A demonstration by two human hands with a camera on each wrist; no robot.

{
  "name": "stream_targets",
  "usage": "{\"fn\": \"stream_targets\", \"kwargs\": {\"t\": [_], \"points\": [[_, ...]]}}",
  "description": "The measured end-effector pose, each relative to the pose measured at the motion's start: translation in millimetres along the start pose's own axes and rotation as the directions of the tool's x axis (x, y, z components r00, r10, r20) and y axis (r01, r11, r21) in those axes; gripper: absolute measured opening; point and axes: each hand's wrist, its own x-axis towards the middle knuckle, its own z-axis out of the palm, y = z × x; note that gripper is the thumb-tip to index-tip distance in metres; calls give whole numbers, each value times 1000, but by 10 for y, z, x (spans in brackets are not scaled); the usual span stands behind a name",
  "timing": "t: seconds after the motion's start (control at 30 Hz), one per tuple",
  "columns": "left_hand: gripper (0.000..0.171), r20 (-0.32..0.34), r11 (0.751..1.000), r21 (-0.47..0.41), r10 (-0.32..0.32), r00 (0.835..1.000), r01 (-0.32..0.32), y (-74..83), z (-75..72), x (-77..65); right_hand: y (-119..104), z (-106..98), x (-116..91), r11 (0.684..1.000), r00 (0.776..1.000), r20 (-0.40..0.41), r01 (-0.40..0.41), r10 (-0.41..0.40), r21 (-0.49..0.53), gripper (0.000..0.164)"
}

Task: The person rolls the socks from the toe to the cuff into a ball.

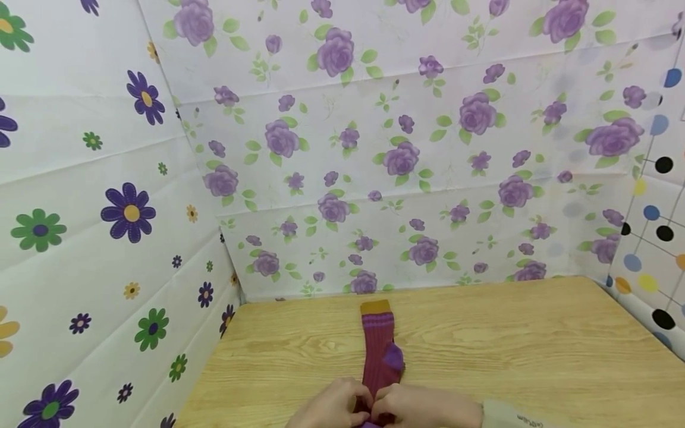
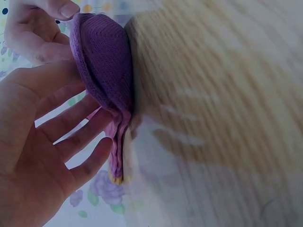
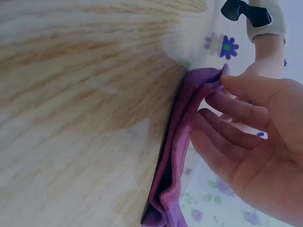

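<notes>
A maroon ribbed sock (image 1: 379,339), with a mustard cuff, purple stripes and a purple heel, lies lengthwise on the table, cuff toward the back wall. Both hands meet over its near end. My right hand (image 1: 409,405) pinches the purple toe edge between thumb and fingertips. My left hand (image 1: 334,405) holds the sock's near end from the other side, its fingertips partly hidden behind the fabric. In the left wrist view the purple toe (image 2: 106,56) bulges up between the hands. Layered folds of the sock (image 3: 177,142) show along its side in the right wrist view.
The wood-grain table (image 1: 508,333) meets a back wall sheet (image 1: 374,238) with purple roses. A sheet with daisies (image 1: 107,255) hangs at the left, and a dotted one (image 1: 647,255) at the right. A dark device (image 3: 246,13) sits on the left wrist.
</notes>
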Motion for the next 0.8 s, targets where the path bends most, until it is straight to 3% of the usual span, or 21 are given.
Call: {"fn": "stream_targets", "kwargs": {"t": [0.3,0.63,0.8], "points": [[5,9,988,138,76,997,-76,-45,33,24,-21,48,6,998,999,4,43,-43,-46,21],[6,14,984,171,48,999,-50,-53,55,23,-24,100,51,997,998,4,55,-55,-54,20],[10,8,979,201,42,999,-42,-42,68,25,-30,125,68,1000,1000,4,-4,5,-27,17]]}}
